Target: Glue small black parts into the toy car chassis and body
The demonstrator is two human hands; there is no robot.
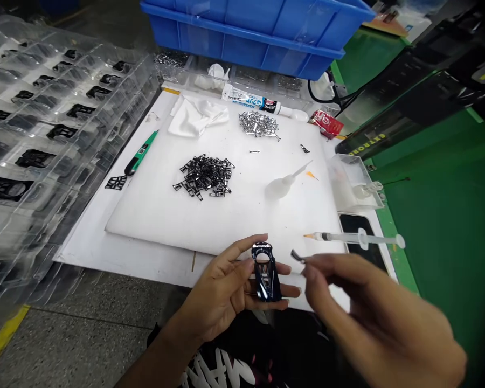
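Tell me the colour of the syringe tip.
Orange; the syringe tip shows best in the head view.

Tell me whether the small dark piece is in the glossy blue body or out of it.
Out: the right hand pinches the small dark piece, with a visible gap to the glossy blue body in the left hand.

Car shell (270, 274) left of syringe (343, 237), knife (143, 153) left of pile (207, 175), bins (250, 37) behind

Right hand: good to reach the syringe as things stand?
Likely yes: the syringe lies just beyond the right hand, nothing visible on top, though the small dark part it pinches would probably need setting down first.
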